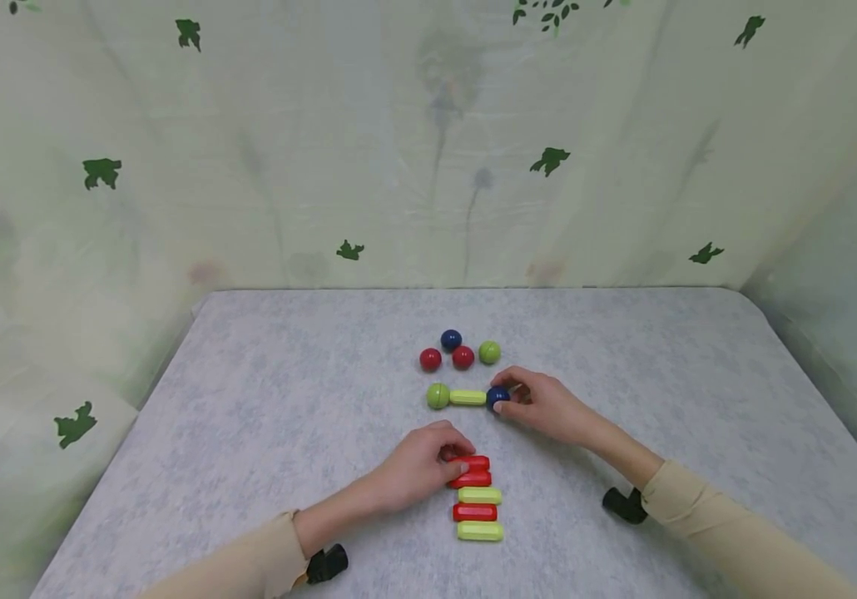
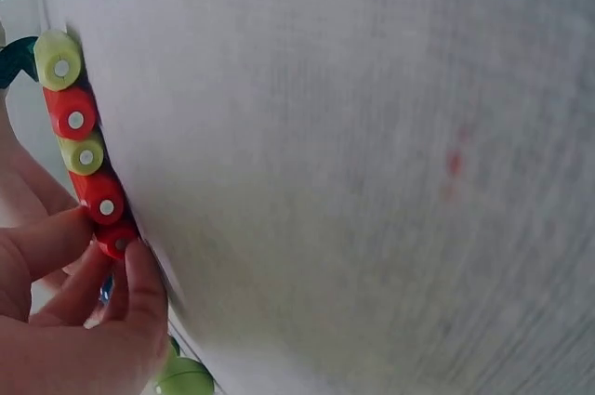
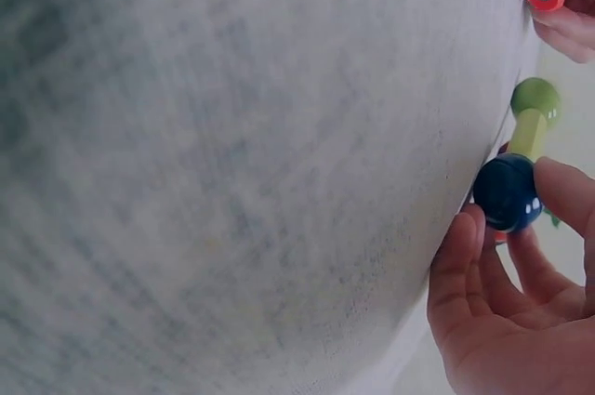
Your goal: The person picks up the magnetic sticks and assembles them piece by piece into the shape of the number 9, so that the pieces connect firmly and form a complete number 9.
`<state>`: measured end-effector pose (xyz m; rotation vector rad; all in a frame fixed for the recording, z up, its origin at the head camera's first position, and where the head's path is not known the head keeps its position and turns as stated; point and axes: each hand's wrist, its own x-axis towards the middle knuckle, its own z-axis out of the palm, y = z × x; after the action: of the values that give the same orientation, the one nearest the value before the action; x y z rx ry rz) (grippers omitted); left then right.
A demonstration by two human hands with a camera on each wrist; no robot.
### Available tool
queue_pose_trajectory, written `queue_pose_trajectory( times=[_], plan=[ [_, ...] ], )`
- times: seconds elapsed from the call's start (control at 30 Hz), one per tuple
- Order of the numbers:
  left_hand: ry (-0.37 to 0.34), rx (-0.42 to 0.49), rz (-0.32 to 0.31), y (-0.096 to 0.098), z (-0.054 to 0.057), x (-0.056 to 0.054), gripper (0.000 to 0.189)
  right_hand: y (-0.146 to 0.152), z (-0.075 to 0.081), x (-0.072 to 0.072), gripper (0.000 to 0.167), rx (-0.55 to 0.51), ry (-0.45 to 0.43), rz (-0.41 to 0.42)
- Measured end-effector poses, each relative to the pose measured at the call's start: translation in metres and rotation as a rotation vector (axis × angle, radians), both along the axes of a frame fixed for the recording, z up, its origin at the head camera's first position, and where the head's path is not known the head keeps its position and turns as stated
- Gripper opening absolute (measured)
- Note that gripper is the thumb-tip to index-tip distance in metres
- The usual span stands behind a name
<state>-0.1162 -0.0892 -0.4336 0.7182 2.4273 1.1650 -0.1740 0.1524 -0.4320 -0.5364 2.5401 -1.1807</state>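
A blue ball [image 1: 497,398] sits at the right end of a yellow-green rod [image 1: 468,398], and a green ball [image 1: 438,396] is at the rod's left end. My right hand [image 1: 548,408] pinches the blue ball between thumb and fingers, seen closely in the right wrist view. Nearer to me, red and yellow-green rods lie side by side in a row. At the row's far end my left hand [image 1: 421,467] pinches the farthest red rod [image 1: 479,462]. Its thumb touches the second red rod [image 2: 104,202], whose end carries a pale round disc.
Behind the joined piece lie a loose blue ball [image 1: 451,339], two red balls [image 1: 431,359] and a green ball [image 1: 490,352]. The row's near end is a yellow-green rod [image 1: 480,532]. A printed curtain [image 1: 398,166] hangs behind the grey table [image 1: 286,358].
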Motion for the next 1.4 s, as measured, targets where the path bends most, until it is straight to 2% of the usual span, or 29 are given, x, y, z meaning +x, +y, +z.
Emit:
queue_pose_trajectory(
  times=[0.13, 0.3, 0.57, 0.73, 0.87, 0.97, 1.07, 1.17, 1.3, 1.4],
  plan=[
    [0.010, -0.019, -0.055, -0.001, 0.000, -0.003, 0.017, 0.000, -0.001, -0.001, 0.031, 0.003, 0.000, 0.003],
    [0.025, -0.052, -0.088, -0.002, 0.000, -0.004, 0.018, 0.001, -0.001, -0.001, 0.031, 0.009, 0.002, -0.001],
    [0.133, -0.123, -0.095, -0.006, 0.001, -0.002, 0.017, 0.001, -0.001, -0.002, 0.031, 0.016, -0.002, -0.002],
    [0.148, -0.177, -0.115, -0.008, 0.003, -0.003, 0.019, 0.002, -0.001, -0.002, 0.032, 0.010, 0.001, 0.007],
    [0.146, -0.174, -0.107, -0.008, 0.001, -0.003, 0.018, 0.001, -0.001, -0.002, 0.032, 0.004, -0.005, 0.003],
    [0.082, -0.131, -0.062, -0.009, 0.000, -0.003, 0.018, 0.001, -0.002, -0.003, 0.032, 0.001, -0.012, 0.000],
    [-0.035, -0.062, 0.018, -0.010, 0.001, -0.002, 0.019, 0.001, -0.002, -0.003, 0.032, 0.003, -0.016, 0.002],
    [-0.168, 0.035, 0.129, -0.011, 0.001, -0.001, 0.020, 0.001, -0.002, -0.003, 0.031, 0.004, -0.016, 0.004],
    [-0.363, 0.221, 0.308, -0.012, 0.004, 0.000, 0.026, 0.001, -0.002, -0.003, 0.030, 0.001, -0.009, 0.010],
    [-0.435, 0.314, 0.408, -0.013, 0.006, -0.001, 0.032, 0.001, -0.002, -0.003, 0.030, 0.003, -0.007, 0.014]
  ],
)
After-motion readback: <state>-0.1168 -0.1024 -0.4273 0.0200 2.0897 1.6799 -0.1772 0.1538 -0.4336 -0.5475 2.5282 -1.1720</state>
